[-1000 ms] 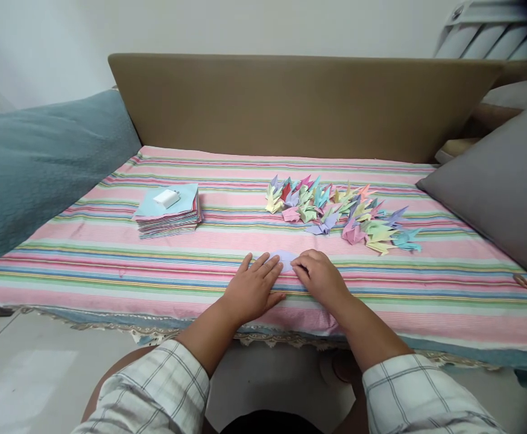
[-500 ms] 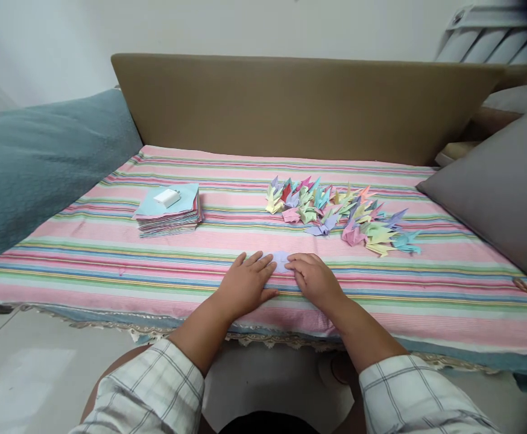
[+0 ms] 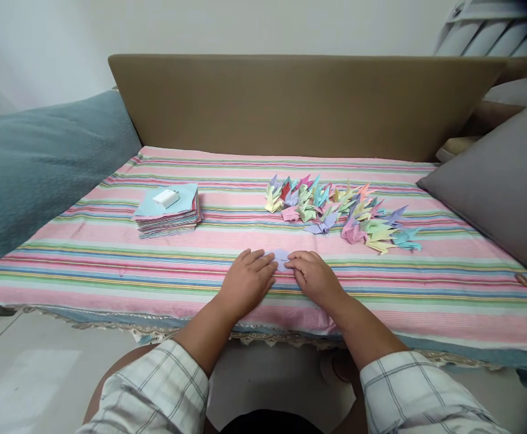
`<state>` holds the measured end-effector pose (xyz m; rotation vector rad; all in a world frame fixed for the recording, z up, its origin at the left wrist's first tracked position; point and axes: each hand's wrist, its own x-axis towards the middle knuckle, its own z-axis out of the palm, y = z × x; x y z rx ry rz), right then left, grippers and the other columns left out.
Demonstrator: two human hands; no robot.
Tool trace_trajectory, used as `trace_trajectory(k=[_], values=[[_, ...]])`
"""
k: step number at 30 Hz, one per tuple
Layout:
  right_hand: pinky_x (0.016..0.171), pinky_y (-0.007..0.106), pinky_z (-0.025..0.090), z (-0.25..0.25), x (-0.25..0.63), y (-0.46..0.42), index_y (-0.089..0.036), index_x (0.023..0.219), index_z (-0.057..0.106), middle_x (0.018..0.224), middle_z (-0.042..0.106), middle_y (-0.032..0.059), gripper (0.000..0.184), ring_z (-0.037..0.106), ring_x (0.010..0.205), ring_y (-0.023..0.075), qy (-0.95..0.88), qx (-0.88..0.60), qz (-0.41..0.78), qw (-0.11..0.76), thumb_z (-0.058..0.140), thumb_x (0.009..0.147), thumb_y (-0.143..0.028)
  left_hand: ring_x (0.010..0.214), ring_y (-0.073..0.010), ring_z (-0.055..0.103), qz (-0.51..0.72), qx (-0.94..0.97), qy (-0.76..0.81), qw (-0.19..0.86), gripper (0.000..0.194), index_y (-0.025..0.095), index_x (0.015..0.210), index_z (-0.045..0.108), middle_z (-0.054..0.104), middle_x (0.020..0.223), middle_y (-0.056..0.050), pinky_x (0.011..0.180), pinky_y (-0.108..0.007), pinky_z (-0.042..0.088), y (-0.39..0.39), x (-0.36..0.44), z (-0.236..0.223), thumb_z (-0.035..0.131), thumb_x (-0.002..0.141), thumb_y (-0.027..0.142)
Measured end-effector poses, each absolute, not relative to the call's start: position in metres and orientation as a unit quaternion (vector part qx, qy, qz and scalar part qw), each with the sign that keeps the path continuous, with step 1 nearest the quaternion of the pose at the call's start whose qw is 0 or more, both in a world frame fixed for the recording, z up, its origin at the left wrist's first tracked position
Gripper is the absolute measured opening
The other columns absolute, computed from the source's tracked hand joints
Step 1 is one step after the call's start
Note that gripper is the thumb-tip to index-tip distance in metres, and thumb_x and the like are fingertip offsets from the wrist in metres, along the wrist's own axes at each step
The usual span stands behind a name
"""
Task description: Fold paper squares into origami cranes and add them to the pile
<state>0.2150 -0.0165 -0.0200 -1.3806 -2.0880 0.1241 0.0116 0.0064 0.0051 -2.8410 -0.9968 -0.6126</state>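
Note:
A small lavender paper [image 3: 281, 258] lies on the pink striped cloth [image 3: 110, 259], near its front edge. My left hand [image 3: 248, 280] rests on the paper's left side, fingers drawn together and pressing down. The fingertips of my right hand [image 3: 315, 277] are bent onto its right side. Most of the paper is hidden under both hands. Both sleeves are checked white.
A stack of coloured paper squares [image 3: 168, 218] with a small white block [image 3: 166, 198] on top sits at the left. Several folded paper cranes [image 3: 340, 211] lie spread at centre right. There is a teal blanket [image 3: 41, 163] on the left, a grey cushion [image 3: 503, 187] on the right and a tan backboard [image 3: 304, 102] behind.
My left hand's fingers went from spread flat to drawn in, and both hands closed in on the paper, covering more of it.

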Motion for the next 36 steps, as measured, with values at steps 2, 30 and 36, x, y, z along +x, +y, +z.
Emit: trace_trajectory(k=[2, 30, 36], values=[[0.085, 0.038, 0.047, -0.02, 0.217, -0.016, -0.019, 0.094, 0.069, 0.104, 0.064, 0.0079, 0.031, 0.056, 0.096, 0.0209, -0.792, -0.518, 0.054, 0.318, 0.046, 0.079, -0.005, 0.11, -0.0246, 0.055, -0.202, -0.925, -0.322, 0.021, 0.029, 0.022, 0.112, 0.062, 0.062, 0.121, -0.006, 0.097, -0.045, 0.039, 0.009, 0.015, 0.001, 0.048, 0.089, 0.03], [0.084, 0.037, 0.045, -0.017, 0.219, -0.011, -0.02, 0.093, 0.066, 0.095, 0.066, 0.0073, 0.015, 0.058, 0.092, 0.0204, -0.804, -0.493, 0.083, 0.321, 0.054, 0.085, -0.021, 0.098, -0.02, 0.061, -0.223, -0.904, -0.365, -0.03, 0.018, 0.022, 0.096, 0.067, 0.069, 0.106, -0.004, 0.089, -0.037, 0.044, 0.017, 0.024, -0.004, 0.057, 0.085, 0.031], [0.083, 0.036, 0.044, -0.013, 0.216, -0.011, -0.018, 0.087, 0.066, 0.092, 0.066, 0.0077, 0.013, 0.058, 0.091, 0.0202, -0.796, -0.503, 0.1, 0.322, 0.054, 0.085, -0.02, 0.091, -0.02, 0.062, -0.218, -0.889, -0.4, -0.051, 0.01, 0.022, 0.084, 0.066, 0.07, 0.095, -0.003, 0.085, -0.035, 0.044, 0.017, 0.028, 0.001, 0.061, 0.082, 0.03]])
